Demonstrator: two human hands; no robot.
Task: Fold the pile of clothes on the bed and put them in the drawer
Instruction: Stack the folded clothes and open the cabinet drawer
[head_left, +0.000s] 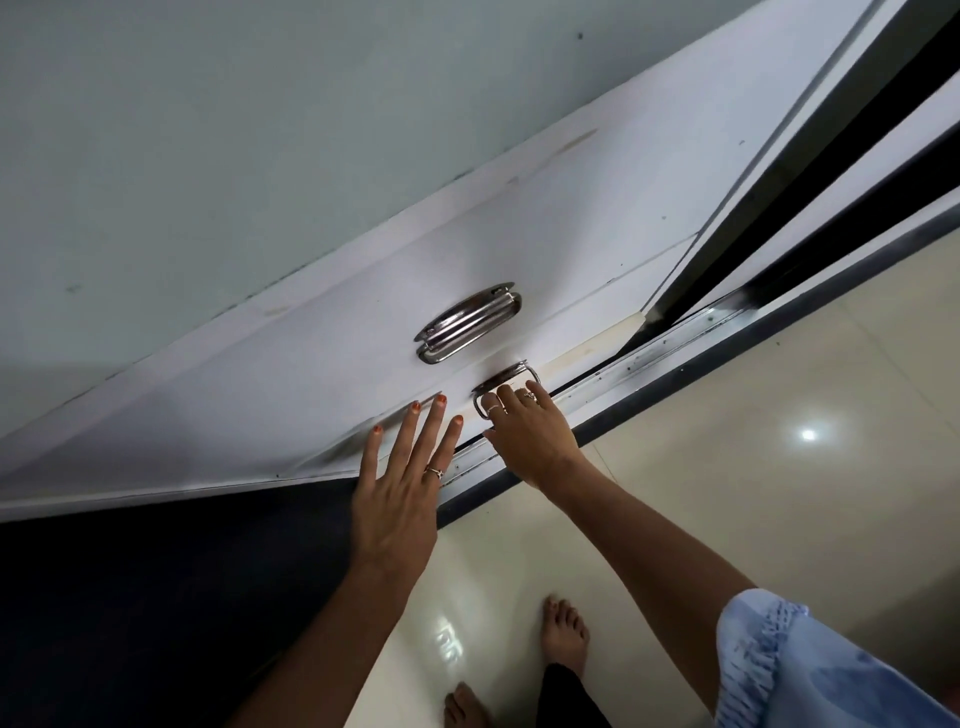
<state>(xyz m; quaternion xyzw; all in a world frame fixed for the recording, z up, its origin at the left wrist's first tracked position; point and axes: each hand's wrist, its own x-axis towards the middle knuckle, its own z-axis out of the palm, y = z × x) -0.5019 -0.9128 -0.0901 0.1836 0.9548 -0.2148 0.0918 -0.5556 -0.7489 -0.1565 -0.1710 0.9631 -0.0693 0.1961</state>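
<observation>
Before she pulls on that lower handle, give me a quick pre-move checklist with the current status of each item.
1. Right hand on the lower metal handle: ok, fingers curled through it.
2. Left hand clear of the pull: not ok, it lies flat with straight fingers on the white drawer front beside the handle.
3. Upper metal handle untouched: ok.
4. Drawer state: cannot tell whether it is open or fully closed.
5. Bare feet clear of the drawer's path: cannot tell; they stand on the glossy tile floor close below.
6. Folded clothes at hand: cannot tell, none in view.
</observation>
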